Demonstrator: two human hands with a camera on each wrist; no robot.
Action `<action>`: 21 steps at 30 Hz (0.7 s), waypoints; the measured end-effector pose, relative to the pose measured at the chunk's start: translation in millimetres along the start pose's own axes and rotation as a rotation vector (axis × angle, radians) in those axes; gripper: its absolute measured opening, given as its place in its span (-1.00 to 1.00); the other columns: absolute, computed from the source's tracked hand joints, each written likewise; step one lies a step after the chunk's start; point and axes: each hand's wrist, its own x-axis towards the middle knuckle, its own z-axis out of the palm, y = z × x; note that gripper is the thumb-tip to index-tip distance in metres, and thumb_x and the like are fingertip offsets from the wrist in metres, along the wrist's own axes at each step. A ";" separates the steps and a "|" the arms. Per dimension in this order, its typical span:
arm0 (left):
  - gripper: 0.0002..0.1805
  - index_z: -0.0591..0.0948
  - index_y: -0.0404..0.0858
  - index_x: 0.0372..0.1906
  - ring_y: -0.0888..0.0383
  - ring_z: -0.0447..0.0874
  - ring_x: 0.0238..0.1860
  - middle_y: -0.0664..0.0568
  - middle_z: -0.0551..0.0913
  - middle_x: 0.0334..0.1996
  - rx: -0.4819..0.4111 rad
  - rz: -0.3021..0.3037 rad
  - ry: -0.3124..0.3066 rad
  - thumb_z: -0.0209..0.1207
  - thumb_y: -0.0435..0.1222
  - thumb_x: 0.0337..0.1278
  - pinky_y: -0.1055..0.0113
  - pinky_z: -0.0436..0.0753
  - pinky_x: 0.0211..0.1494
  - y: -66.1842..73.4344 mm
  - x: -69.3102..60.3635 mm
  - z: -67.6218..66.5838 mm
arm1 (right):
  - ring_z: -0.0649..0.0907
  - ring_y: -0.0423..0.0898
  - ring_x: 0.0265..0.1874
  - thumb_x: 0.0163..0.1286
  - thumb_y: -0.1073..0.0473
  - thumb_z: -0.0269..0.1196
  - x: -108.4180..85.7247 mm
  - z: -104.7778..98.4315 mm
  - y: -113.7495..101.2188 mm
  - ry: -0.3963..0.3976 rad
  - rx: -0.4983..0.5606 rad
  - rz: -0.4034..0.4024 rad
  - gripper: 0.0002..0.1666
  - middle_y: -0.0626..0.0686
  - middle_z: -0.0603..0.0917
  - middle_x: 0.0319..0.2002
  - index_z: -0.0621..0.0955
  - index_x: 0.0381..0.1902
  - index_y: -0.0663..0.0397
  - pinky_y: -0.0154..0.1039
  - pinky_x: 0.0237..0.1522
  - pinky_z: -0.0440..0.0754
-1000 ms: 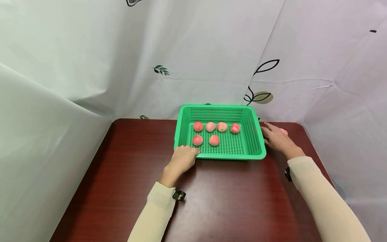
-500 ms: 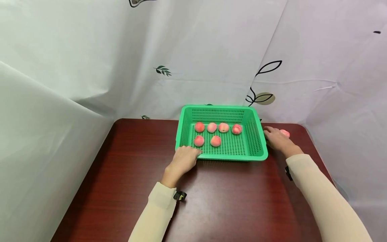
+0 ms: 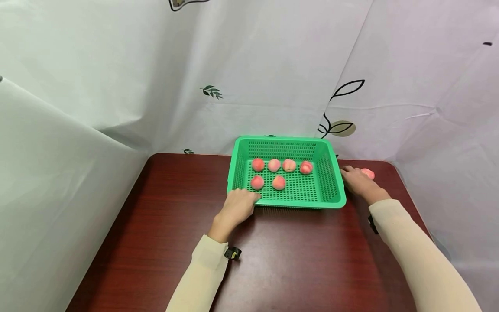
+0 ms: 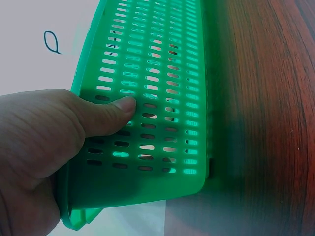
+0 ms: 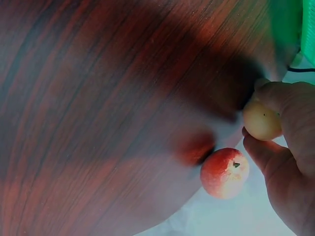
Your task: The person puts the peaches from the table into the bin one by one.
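A green plastic basket (image 3: pixel 294 202) stands on the table with several pink-red peaches (image 3: pixel 278 182) in two rows inside. My left hand (image 3: pixel 238 205) grips its near wall at the left, the thumb (image 4: pixel 110 115) lying against the slotted outside; the other fingers are hidden behind the wall. To the right of the basket, my right hand (image 3: pixel 359 182) pinches a pale yellow peach (image 5: pixel 262 120) between thumb and fingers, low by the tabletop. Beside that hand lies another peach (image 5: pixel 225 173), red with a small stem mark, untouched.
The dark red-brown wooden table (image 3: pixel 167 229) has rounded far corners. White cloth (image 3: pixel 253 65) with leaf prints hangs behind it, close to the basket's far side, and further cloth walls flank the left and right.
My right hand has lowered a little beside the basket, and its fingers have drawn in. The left hand keeps its grip on the basket. The whole head view has shifted slightly.
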 end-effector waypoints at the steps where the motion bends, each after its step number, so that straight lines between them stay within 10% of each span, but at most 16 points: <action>1: -0.62 0.40 -0.03 -0.62 0.09 0.22 -0.68 0.09 0.30 -0.73 0.001 -0.001 -0.001 0.19 -0.51 0.14 0.22 0.14 -0.65 0.3 -0.1 -0.2 | 0.60 0.50 -0.03 0.46 0.35 0.16 -0.2 -0.4 -0.1 -0.002 0.002 -0.001 -0.69 0.48 0.55 0.10 0.56 0.11 0.37 0.42 -0.04 0.58; 21: -0.59 0.35 -0.01 -0.64 0.11 0.19 -0.68 0.10 0.28 -0.74 0.015 0.000 -0.002 0.18 -0.50 0.15 0.24 0.12 -0.65 -0.7 0.0 1.1 | 0.63 0.32 0.11 0.45 0.28 0.31 -10.5 -16.3 1.5 0.137 0.117 -0.076 -0.71 0.32 0.63 0.07 0.65 0.08 0.26 0.28 0.06 0.61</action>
